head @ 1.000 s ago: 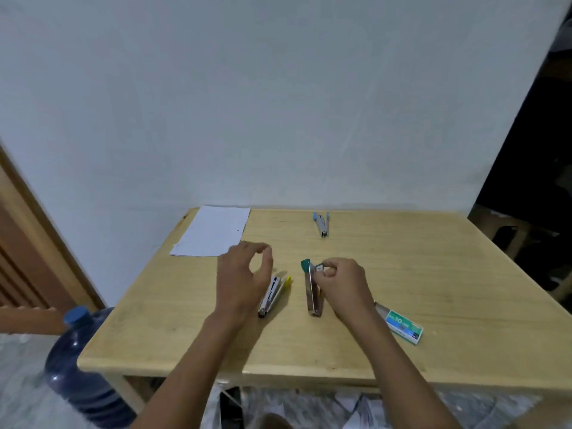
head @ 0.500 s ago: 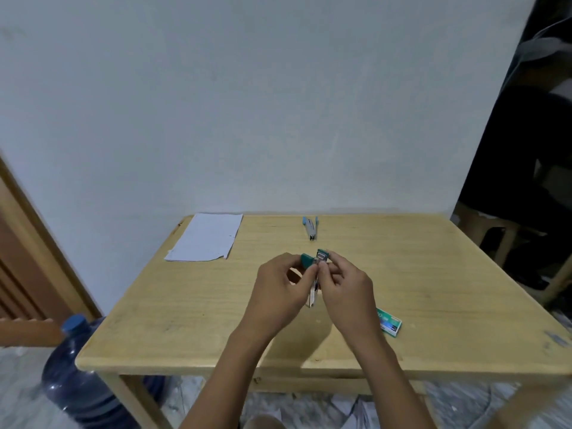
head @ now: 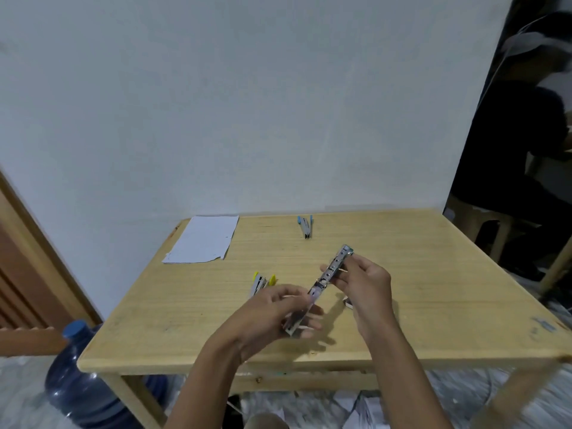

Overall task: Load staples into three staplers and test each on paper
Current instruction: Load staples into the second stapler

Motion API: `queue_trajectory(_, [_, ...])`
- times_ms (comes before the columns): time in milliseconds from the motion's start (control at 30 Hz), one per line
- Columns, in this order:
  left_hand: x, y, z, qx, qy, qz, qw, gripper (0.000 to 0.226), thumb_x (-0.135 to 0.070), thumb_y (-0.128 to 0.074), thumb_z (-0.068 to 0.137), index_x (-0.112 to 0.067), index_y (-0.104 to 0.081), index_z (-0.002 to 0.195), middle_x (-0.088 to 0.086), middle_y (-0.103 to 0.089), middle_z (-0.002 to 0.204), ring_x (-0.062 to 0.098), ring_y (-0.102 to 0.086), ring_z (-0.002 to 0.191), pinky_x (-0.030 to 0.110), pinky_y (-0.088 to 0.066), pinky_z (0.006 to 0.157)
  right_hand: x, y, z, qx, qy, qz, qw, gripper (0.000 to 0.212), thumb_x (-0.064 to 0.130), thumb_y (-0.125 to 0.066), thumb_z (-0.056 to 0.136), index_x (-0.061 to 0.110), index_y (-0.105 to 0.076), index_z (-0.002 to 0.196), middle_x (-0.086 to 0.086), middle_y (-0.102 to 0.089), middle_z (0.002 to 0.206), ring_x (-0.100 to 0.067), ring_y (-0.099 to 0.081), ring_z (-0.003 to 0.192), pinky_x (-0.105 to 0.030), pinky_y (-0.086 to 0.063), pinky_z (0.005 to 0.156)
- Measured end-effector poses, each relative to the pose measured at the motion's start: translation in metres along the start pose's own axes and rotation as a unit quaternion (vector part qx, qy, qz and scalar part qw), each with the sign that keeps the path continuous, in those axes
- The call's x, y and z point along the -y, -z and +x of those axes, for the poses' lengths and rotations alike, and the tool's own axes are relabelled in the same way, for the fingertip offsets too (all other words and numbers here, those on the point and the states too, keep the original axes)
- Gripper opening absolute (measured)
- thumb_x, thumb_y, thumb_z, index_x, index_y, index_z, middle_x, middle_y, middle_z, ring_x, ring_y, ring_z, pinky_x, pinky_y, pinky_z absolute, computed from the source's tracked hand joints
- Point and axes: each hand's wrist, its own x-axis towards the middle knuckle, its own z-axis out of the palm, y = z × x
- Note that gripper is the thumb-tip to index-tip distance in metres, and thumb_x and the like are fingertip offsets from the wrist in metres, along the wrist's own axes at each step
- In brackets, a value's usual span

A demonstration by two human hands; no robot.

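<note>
A small stapler (head: 328, 281) with a green tip was held above the middle of a light wooden bench (head: 433, 292), swung fully open into one long metal strip that ran diagonally from near left to far right. Its near end was grasped by the left hand (head: 272, 314), whose grip was closed around it, though motion blur hid the exact finger placement. The right hand (head: 363, 284) was clenched around the far half, with the green tip just beyond the fingers. Whether staples already lay in the channel could not be told. To do this loading step well, it was judged that the open channel should be kept facing up and steady, the strip of staples laid in points down, and the top closed gently until it caught. A corner of what seemed to be the staple box (head: 347, 301) showed just below the right hand, mostly hidden. A second stapler with yellow ends (head: 259, 283) lay on the bench just left of the hands, and a third with blue ends (head: 305, 228) lay near the far edge. White paper (head: 202, 239) for testing rested at the far left corner. A blue water bottle (head: 83, 388) stood on the floor beside the bench.
</note>
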Motion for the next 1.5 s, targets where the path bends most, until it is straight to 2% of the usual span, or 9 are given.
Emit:
queue_trajectory(100, [0.003, -0.014, 0.002, 0.037, 0.006, -0.087, 0.995, 0.038, -0.036, -0.049, 0.099, -0.005, -0.060, 0.119, 0.018, -0.068, 0.086, 0.025, -0.062, 0.055, 0.032, -0.053, 0.056, -0.004, -0.004, -0.005, 0.094, -0.011, -0.004, 0.995, 0.019, 0.014, -0.060, 0.096, -0.001, -0.069, 0.103, -0.015, -0.075, 0.083, -0.022, -0.074, 0.072, -0.028, -0.055, 0.063])
queue_trajectory(200, [0.011, -0.025, 0.009, 0.003, -0.025, -0.176, 0.984, 0.036, -0.040, -0.046, 0.099, -0.006, -0.056, 0.096, 0.010, -0.045, 0.061, 0.014, -0.036, 0.032, 0.023, -0.036, 0.040, -0.013, -0.008, -0.006, 0.098, 0.052, -0.118, 0.987, 0.026, 0.021, -0.065, 0.093, 0.014, -0.065, 0.118, -0.002, -0.076, 0.082, -0.007, -0.071, 0.068, -0.026, -0.055, 0.073])
queue_trajectory(400, [0.015, -0.035, 0.012, -0.028, -0.039, -0.221, 0.974, 0.046, -0.037, -0.045, 0.101, -0.010, -0.046, 0.063, 0.003, -0.028, 0.054, 0.010, -0.022, 0.032, 0.024, -0.026, 0.039, -0.026, -0.002, -0.014, 0.052, 0.305, -0.312, 0.899, 0.023, 0.026, -0.057, 0.098, 0.029, -0.065, 0.118, 0.014, -0.069, 0.100, 0.000, -0.067, 0.088, -0.018, -0.054, 0.075])
queue_trajectory(600, [0.010, -0.037, 0.011, -0.035, -0.042, -0.190, 0.980, 0.055, -0.035, -0.043, 0.102, -0.013, -0.046, 0.053, -0.001, -0.030, 0.046, 0.011, -0.022, 0.034, 0.026, -0.024, 0.043, -0.024, -0.001, -0.013, 0.056, 0.330, -0.345, 0.877, 0.020, 0.028, -0.059, 0.096, 0.025, -0.069, 0.114, 0.015, -0.068, 0.103, -0.001, -0.066, 0.089, -0.028, -0.056, 0.079])
queue_trajectory(767, [0.011, -0.032, 0.013, -0.050, -0.048, -0.191, 0.979, 0.052, -0.034, -0.042, 0.102, -0.011, -0.048, 0.056, 0.000, -0.031, 0.048, 0.010, -0.023, 0.034, 0.026, -0.023, 0.042, -0.019, -0.002, -0.012, 0.105, 0.334, -0.385, 0.854, 0.009, 0.031, -0.058, 0.095, 0.028, -0.066, 0.099, 0.019, -0.063, 0.098, -0.002, -0.063, 0.087, -0.035, -0.056, 0.073])
queue_trajectory(1000, [0.014, -0.032, 0.014, -0.038, -0.062, -0.204, 0.976, 0.042, -0.031, -0.040, 0.104, 0.004, -0.060, 0.115, -0.001, -0.033, 0.053, 0.008, -0.025, 0.037, 0.024, -0.023, 0.044, -0.023, 0.000, -0.020, 0.117, 0.353, -0.360, 0.855, 0.002, 0.030, -0.059, 0.093, 0.029, -0.061, 0.093, 0.019, -0.060, 0.094, -0.004, -0.062, 0.091, -0.027, -0.054, 0.077])
queue_trajectory(1133, [0.018, -0.033, 0.014, -0.049, -0.069, -0.190, 0.978, 0.033, -0.031, -0.039, 0.105, -0.004, -0.056, 0.114, 0.000, -0.034, 0.054, 0.009, -0.026, 0.039, 0.024, -0.025, 0.044, -0.029, 0.005, -0.020, 0.127, 0.343, -0.355, 0.860, 0.002, 0.031, -0.060, 0.093, 0.031, -0.061, 0.091, 0.019, -0.060, 0.094, -0.004, -0.062, 0.091, -0.029, -0.055, 0.077])
queue_trajectory(1267, [0.019, -0.030, 0.016, -0.083, -0.067, -0.174, 0.979, 0.039, -0.033, -0.041, 0.104, -0.009, -0.050, 0.075, 0.000, -0.033, 0.054, 0.011, -0.024, 0.042, 0.027, -0.021, 0.048, -0.029, 0.009, -0.023, 0.134, 0.345, -0.344, 0.863, 0.005, 0.030, -0.060, 0.093, 0.028, -0.062, 0.090, 0.017, -0.061, 0.093, -0.007, -0.063, 0.089, -0.031, -0.055, 0.077])
queue_trajectory(1500, [0.011, -0.024, 0.017, -0.142, -0.043, -0.257, 0.955, 0.027, -0.034, -0.051, 0.100, -0.013, -0.056, 0.083, -0.002, -0.046, 0.058, 0.010, -0.041, 0.044, 0.022, -0.040, 0.046, -0.041, 0.008, -0.036, 0.154, 0.447, -0.298, 0.829, 0.006, 0.011, -0.070, 0.088, 0.015, -0.069, 0.092, 0.011, -0.067, 0.097, -0.007, -0.065, 0.095, -0.025, -0.052, 0.082])
